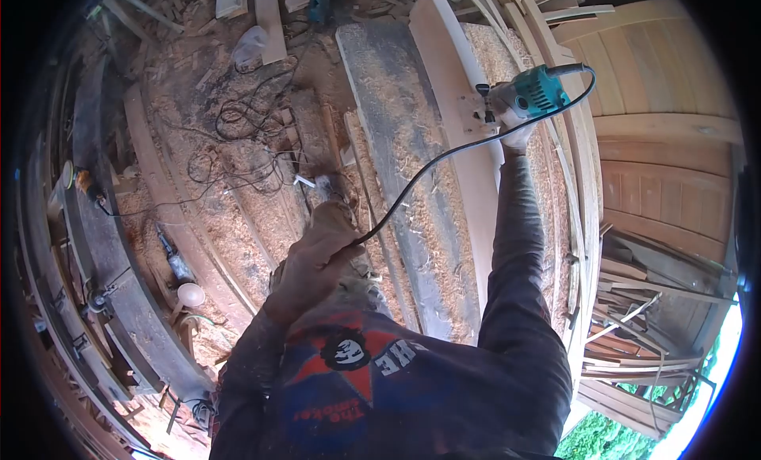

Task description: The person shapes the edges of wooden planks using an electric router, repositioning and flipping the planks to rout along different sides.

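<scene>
My right hand (pixel 515 128) is closed around a teal trim router (pixel 541 92), whose base sits at the edge of a long, smooth wooden board (pixel 468 174). Part of that hand is hidden behind the tool's body. A black power cord (pixel 452 152) runs from the router's end back across the board in a slack curve. Near my body, my left hand (pixel 313 262) is closed on this cord, holding it away from the board.
Under the board lies a wide grey plank (pixel 412 143) strewn with shavings. Tangled cords (pixel 238 119) lie on the sawdust-covered floor to the left. An orange-and-black power tool (pixel 89 184) rests on planks at far left. Stacked wooden panels (pixel 658 79) stand at right.
</scene>
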Available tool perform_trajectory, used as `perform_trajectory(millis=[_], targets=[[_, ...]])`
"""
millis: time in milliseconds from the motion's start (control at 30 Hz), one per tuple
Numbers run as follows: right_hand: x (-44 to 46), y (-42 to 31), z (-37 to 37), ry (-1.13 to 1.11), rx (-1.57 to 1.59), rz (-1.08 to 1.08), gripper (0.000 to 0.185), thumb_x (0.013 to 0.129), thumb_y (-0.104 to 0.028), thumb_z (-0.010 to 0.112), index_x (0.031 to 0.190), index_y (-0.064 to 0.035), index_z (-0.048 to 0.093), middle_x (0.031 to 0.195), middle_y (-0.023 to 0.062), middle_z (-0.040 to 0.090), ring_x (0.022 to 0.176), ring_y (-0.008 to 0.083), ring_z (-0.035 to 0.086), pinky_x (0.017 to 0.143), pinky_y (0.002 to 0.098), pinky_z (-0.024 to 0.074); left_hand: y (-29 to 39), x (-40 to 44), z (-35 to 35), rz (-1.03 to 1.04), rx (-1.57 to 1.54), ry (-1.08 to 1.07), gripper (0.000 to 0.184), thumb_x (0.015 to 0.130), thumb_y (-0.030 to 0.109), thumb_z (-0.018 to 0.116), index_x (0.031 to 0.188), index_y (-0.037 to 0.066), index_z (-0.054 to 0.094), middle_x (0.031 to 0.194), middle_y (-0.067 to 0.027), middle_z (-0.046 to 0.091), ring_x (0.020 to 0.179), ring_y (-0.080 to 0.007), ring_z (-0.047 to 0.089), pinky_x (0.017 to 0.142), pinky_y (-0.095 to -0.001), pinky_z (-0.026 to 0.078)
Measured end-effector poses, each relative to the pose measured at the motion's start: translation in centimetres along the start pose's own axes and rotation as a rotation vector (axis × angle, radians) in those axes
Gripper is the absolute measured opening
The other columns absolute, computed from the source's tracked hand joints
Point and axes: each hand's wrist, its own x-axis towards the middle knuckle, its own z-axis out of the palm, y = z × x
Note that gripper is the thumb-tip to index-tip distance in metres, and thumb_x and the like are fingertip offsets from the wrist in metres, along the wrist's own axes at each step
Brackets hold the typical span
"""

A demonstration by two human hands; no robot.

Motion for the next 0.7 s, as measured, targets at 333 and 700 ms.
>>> perform_trajectory(millis=[333,700], targets=[[-10.7,-5.2,-6.3,0.002,-0.081,0.016,0.045,0.071,-0.003,0.080,0.112,-0.0025,0.061,0.097,0.0059,0.068,0.091,0.0206,0.067,0.083,0.0383,0.0574,2.3,-5.6,3.4,0.166,-0.010,-0.083,0.023,0.087,0.005,0.080,0.108,-0.004,0.075,0.091,-0.0151,0.072,0.078,-0.0246,0.071,0.067,-0.0337,0.054],[-24.6,-8.6,-15.7,0.005,-0.113,0.037,0.047,0.071,-0.003,0.083,0.115,-0.0021,0.065,0.109,0.0058,0.070,0.098,0.0200,0.067,0.088,0.0377,0.0563,4.7,-13.0,10.0,0.111,-0.083,-0.232,0.018,0.093,-0.002,0.073,0.110,-0.008,0.070,0.087,-0.0117,0.068,0.078,-0.0173,0.071,0.068,-0.0307,0.055]])
